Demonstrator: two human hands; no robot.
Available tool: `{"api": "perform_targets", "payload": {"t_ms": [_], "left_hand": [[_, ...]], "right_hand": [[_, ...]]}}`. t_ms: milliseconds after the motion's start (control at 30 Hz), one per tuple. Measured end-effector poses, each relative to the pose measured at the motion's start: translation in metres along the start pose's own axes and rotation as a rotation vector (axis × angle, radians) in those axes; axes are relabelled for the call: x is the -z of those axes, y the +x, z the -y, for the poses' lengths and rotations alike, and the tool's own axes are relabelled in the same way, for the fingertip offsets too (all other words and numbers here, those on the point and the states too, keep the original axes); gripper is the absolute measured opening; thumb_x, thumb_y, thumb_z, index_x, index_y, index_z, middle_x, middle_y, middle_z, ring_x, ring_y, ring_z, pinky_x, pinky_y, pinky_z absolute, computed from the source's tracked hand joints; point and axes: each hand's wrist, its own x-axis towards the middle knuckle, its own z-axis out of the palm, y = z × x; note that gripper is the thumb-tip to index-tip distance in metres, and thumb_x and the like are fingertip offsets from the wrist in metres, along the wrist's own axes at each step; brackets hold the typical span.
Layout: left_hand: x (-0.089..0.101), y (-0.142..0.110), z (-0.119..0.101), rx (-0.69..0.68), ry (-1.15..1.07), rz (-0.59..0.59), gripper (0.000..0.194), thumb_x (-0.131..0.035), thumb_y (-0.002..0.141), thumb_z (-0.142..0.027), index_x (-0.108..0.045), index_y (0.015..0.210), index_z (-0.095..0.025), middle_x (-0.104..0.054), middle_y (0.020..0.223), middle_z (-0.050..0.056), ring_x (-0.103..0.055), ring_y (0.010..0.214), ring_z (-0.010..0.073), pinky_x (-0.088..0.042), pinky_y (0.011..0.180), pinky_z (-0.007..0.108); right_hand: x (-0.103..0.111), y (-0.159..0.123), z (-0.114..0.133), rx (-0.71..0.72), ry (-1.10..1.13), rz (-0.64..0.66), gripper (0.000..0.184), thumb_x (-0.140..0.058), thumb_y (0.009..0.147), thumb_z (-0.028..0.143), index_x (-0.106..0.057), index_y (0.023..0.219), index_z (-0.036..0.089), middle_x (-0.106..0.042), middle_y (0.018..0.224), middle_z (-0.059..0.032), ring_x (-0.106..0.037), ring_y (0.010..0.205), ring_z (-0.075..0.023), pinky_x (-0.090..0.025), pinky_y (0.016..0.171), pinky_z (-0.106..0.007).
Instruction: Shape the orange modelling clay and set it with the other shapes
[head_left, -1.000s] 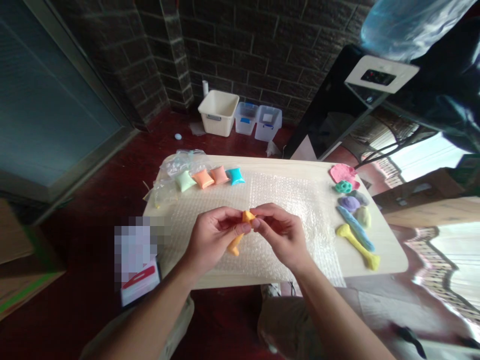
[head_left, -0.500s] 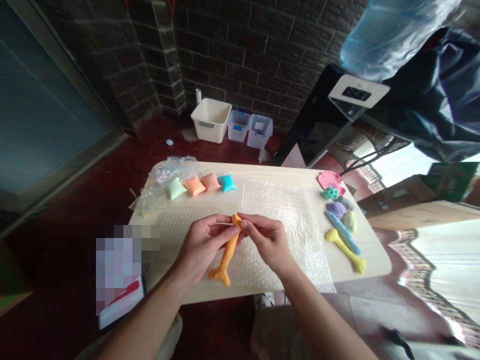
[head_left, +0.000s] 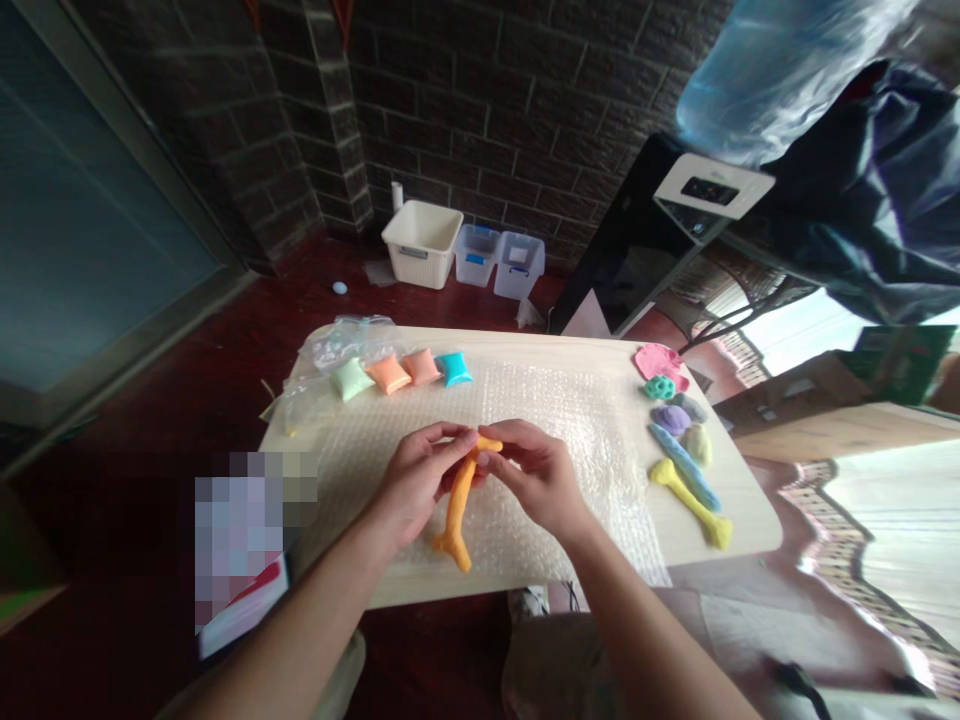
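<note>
An orange clay stick (head_left: 457,505) with a forked lower end hangs between my hands above the bubble wrap (head_left: 555,410) on the small wooden table (head_left: 750,500). My left hand (head_left: 416,480) curls its fingers round the upper part of the stick. My right hand (head_left: 529,470) pinches the bent top end between thumb and fingers. Both hands meet at the top of the stick.
Several small clay packets (head_left: 405,370) and clear bags (head_left: 341,340) lie at the table's far left. Finished clay shapes, among them a yellow bone (head_left: 694,505), a blue strip (head_left: 686,465) and a pink piece (head_left: 656,358), line the right side. Plastic bins (head_left: 461,245) stand by the brick wall.
The orange stick has lengthened and now hangs down from my fingers with its top bent over. The view has shifted a little; my hands stay together at the top end.
</note>
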Motion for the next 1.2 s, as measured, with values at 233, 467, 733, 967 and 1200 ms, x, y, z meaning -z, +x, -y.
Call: {"api": "perform_targets", "payload": {"t_ms": [233, 467, 733, 967, 1200], "left_hand": [[0.006, -0.002, -0.002, -0.044, 0.053, 0.08, 0.038, -0.097, 0.079, -0.045, -0.081, 0.094, -0.013, -0.08, 0.081, 0.007, -0.07, 0.062, 0.0126, -0.056, 0.061, 0.022], [0.003, -0.003, -0.004, -0.046, 0.039, 0.068, 0.041, -0.097, 0.077, -0.047, -0.08, 0.09, -0.013, -0.079, 0.081, 0.007, -0.066, 0.06, 0.011, -0.051, 0.056, 0.02], [0.006, -0.004, -0.006, -0.011, 0.056, 0.112, 0.038, -0.096, 0.079, -0.045, -0.081, 0.091, -0.012, -0.077, 0.077, 0.006, -0.064, 0.059, 0.0107, -0.048, 0.053, 0.02], [0.003, -0.004, -0.005, -0.072, 0.008, 0.057, 0.044, -0.098, 0.078, -0.045, -0.077, 0.102, -0.015, -0.082, 0.089, 0.007, -0.075, 0.068, 0.0156, -0.061, 0.067, 0.026], [-0.001, -0.008, -0.004, -0.111, 0.062, 0.136, 0.039, -0.098, 0.079, -0.04, -0.078, 0.103, -0.015, -0.084, 0.099, 0.009, -0.078, 0.074, 0.0171, -0.064, 0.078, 0.031]], "right_hand": [[0.006, 0.001, 0.01, 0.099, -0.258, 0.085, 0.022, -0.085, 0.096, 0.038, -0.088, 0.116, 0.029, -0.083, 0.094, -0.0079, -0.079, 0.083, -0.0208, -0.066, 0.076, -0.036], [0.004, -0.001, 0.009, 0.037, -0.118, 0.023, 0.021, -0.092, 0.089, 0.034, -0.088, 0.108, 0.025, -0.086, 0.099, -0.0078, -0.083, 0.085, -0.0216, -0.069, 0.079, -0.035], [0.006, 0.0, 0.011, -0.091, -0.011, 0.112, 0.023, -0.092, 0.088, 0.035, -0.088, 0.107, 0.023, -0.087, 0.096, -0.0087, -0.084, 0.084, -0.0229, -0.07, 0.079, -0.037], [0.004, -0.003, 0.004, -0.097, -0.017, -0.03, 0.026, -0.092, 0.089, 0.037, -0.087, 0.11, 0.023, -0.088, 0.101, -0.0081, -0.083, 0.083, -0.0201, -0.068, 0.079, -0.033], [0.002, 0.001, 0.014, -0.129, 0.083, -0.099, 0.031, -0.091, 0.089, 0.039, -0.084, 0.116, 0.024, -0.086, 0.096, -0.0067, -0.078, 0.079, -0.0184, -0.066, 0.073, -0.032]]}}
